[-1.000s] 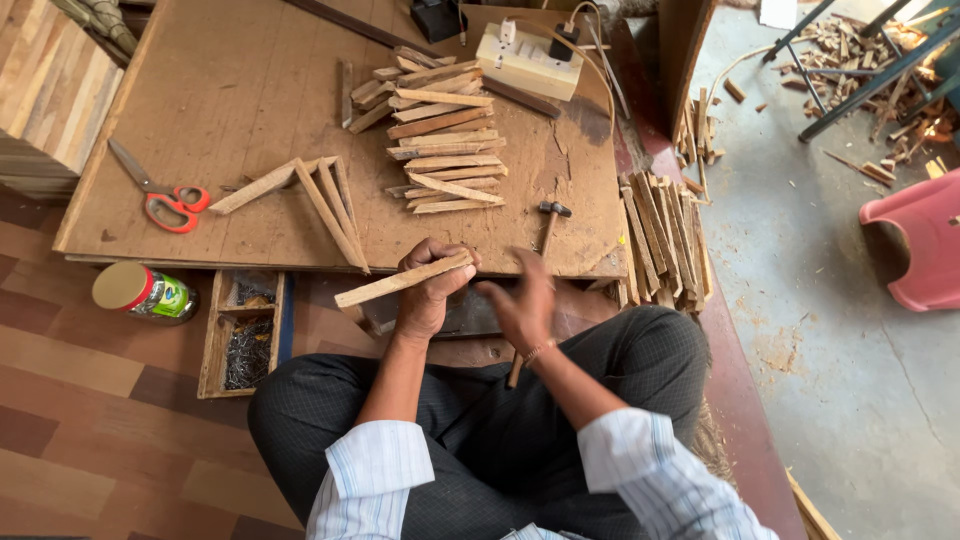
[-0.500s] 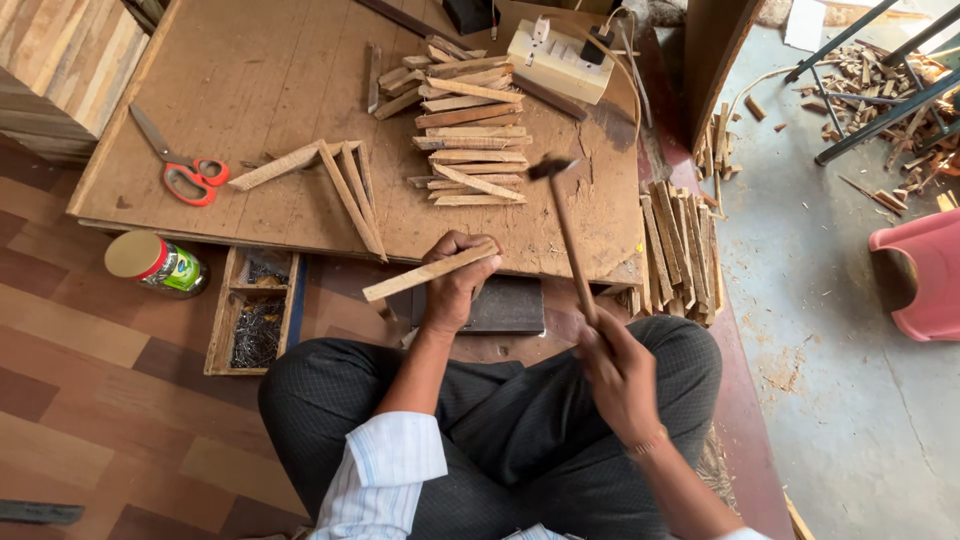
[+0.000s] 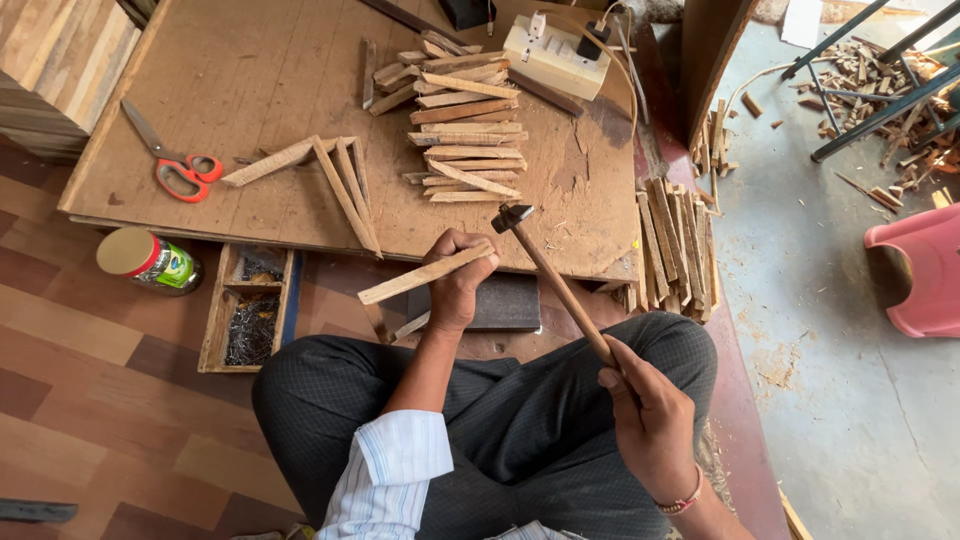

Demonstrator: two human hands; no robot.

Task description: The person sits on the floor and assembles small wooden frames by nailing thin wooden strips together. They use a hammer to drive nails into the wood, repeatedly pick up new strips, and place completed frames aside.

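At near edge of tabletop (image 3: 250, 90): left hand (image 3: 457, 280) closed around wooden strip (image 3: 425, 275), strip slanting, its right end touching hammer (image 3: 553, 281) head. Right hand (image 3: 650, 415), grip tight on hammer handle's near end, over lap. Far on tabletop: stack of wood strips (image 3: 465, 130), red-handled scissors (image 3: 165, 160) left. Nail tray (image 3: 250, 305) and tin (image 3: 148, 260) on floor, left.
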